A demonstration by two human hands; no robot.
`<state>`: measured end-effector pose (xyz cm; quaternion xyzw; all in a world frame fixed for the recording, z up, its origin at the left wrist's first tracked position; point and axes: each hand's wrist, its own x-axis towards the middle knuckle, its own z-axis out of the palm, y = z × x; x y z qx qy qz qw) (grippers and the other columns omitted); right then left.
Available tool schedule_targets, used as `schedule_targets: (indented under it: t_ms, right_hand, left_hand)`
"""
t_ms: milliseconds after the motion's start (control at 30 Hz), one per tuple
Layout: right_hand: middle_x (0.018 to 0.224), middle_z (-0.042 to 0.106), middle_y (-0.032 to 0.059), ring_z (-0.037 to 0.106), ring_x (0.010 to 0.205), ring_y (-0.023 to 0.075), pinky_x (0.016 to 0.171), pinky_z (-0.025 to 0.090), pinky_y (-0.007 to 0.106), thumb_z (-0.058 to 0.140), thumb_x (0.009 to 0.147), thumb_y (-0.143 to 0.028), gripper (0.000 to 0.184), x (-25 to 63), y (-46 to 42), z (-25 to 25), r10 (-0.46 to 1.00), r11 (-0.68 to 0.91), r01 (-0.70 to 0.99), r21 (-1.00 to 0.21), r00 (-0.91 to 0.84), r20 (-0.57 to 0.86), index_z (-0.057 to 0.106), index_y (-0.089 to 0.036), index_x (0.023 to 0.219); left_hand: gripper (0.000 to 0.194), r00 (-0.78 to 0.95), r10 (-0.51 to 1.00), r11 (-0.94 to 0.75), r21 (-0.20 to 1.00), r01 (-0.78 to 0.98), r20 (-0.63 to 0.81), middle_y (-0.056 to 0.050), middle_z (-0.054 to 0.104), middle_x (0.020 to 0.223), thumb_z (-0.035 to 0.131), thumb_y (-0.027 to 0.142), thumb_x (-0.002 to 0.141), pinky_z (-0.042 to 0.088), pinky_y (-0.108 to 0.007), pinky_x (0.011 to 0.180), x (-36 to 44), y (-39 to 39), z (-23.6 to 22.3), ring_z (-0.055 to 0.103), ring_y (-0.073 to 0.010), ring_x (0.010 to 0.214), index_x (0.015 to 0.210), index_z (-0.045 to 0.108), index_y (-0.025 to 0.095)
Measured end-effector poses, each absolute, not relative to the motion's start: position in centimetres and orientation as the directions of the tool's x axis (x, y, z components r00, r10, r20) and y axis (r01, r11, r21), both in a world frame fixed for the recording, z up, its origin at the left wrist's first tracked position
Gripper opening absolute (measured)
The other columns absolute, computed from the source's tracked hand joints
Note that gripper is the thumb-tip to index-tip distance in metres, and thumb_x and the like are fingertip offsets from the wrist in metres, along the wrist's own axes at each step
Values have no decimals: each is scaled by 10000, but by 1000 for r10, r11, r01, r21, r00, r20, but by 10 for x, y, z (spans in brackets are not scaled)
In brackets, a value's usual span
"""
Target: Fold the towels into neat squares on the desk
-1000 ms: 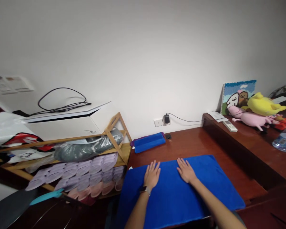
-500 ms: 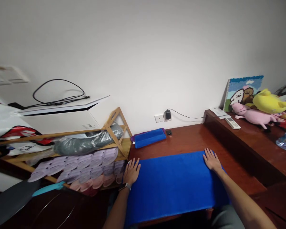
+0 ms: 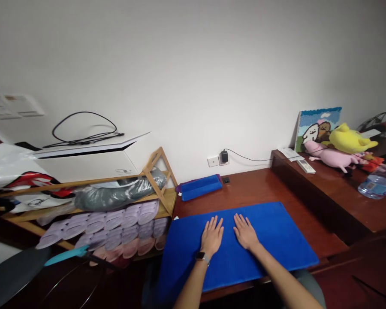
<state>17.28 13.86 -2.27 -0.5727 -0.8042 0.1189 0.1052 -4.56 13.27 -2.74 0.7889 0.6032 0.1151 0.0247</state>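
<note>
A blue towel lies spread flat over the wooden desk, its near edge hanging past the desk's front. My left hand rests palm down on the towel left of its middle, fingers stretched out, with a watch on the wrist. To the right of it, my right hand also lies flat on the towel, fingers extended. A gap of blue cloth separates the two hands. Behind them, a folded blue towel sits at the back left of the desk, with purple cloth showing beneath it.
On the left stands a wooden rack with lilac and pink slippers and a white box. A raised desk section at right bears a remote, plush toys and a water bottle. A charger is plugged in the wall.
Both hands have slid inward from the towel's left and right edges to near its middle. The towel's right corner now lies flatter and further out. The view has shifted slightly right.
</note>
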Motion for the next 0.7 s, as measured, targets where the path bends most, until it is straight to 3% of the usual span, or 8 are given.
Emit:
schedule_targets:
  t_ms: [233,367,433,533,633,700]
  right_hand:
    - [1712,253,71,188,1594,264,1290,152,472,165,1034,-471,715,369,145,-39,992,-118,982,-149,108,-70,261,-126,1652]
    - [1713,257,81,187,1594,266,1290,155,470,156,1034,-472,725,400,142,-33,986,-161,978,-131,152,-75,247,-104,1652]
    - [1702,285,105,187,1594,278,1292,135,496,159,1040,-462,713,372,133,-25,993,-116,982,-146,119,14,286,-100,1642]
    - [1695,300,99,188,1595,265,1299,126,488,136,1061,-445,686,296,101,-19,986,97,973,-209,-65,153,317,-116,1634]
    - [1691,311,52,237,1582,236,1297,189,458,168,1077,-500,664,218,62,-22,941,334,894,-298,-296,166,299,-184,1646]
    - [1688,314,37,260,1575,230,1294,210,460,192,1079,-521,653,187,43,-26,914,406,853,-329,-376,153,300,-214,1645]
  left_hand:
    - [585,15,983,-30,80,996,183,-68,391,1670,301,497,1064,322,-543,1236,-224,85,-42,352,-286,1544,1608,382,294]
    - [604,5,980,-19,70,997,200,-114,423,1649,285,474,1061,335,-538,1231,-243,68,-33,388,-296,1525,1588,425,215]
    - [601,13,973,-33,80,996,232,-126,424,1647,266,454,1066,314,-532,1246,-218,62,-25,386,-291,1527,1580,440,194]
    - [579,110,955,-149,125,981,276,-71,379,1680,263,449,1079,304,-496,1262,-154,49,-17,337,-250,1553,1614,371,257]
    - [560,304,926,-342,154,927,225,-6,333,1703,304,464,1084,308,-480,1266,-93,31,-17,307,-226,1565,1633,295,356]
    - [563,348,919,-379,166,910,187,-7,335,1702,332,481,1081,308,-488,1266,-76,23,-18,316,-233,1562,1632,284,377]
